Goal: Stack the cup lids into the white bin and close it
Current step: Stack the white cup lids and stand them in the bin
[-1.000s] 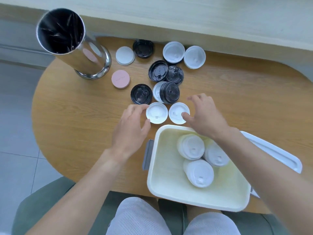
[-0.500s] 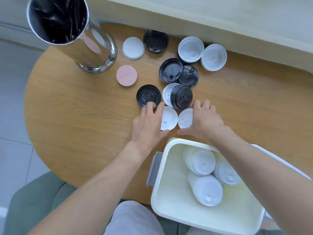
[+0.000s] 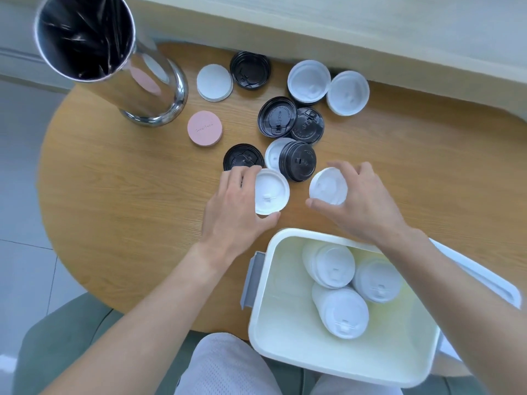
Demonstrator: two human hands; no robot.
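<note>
head | left hand (image 3: pixel 236 206) pinches a white lid (image 3: pixel 271 192) on the table (image 3: pixel 114 195) | right hand (image 3: pixel 362 203) grips another white lid (image 3: pixel 328 188), tilted up | white bin (image 3: pixel 285 332) open — three stacks inside, many lids left.

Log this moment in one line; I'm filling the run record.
left hand: grips white lid | right hand: lifts white lid | white bin: open, three stacks

- One head-worn wide-angle view, looking steeply down over the rounded wooden table (image 3: pixel 119 212).
- It faces forward toward the pale wall ledge (image 3: pixel 370 27) at the top.
- It sits close, with both forearms entering from the bottom edge.
</note>
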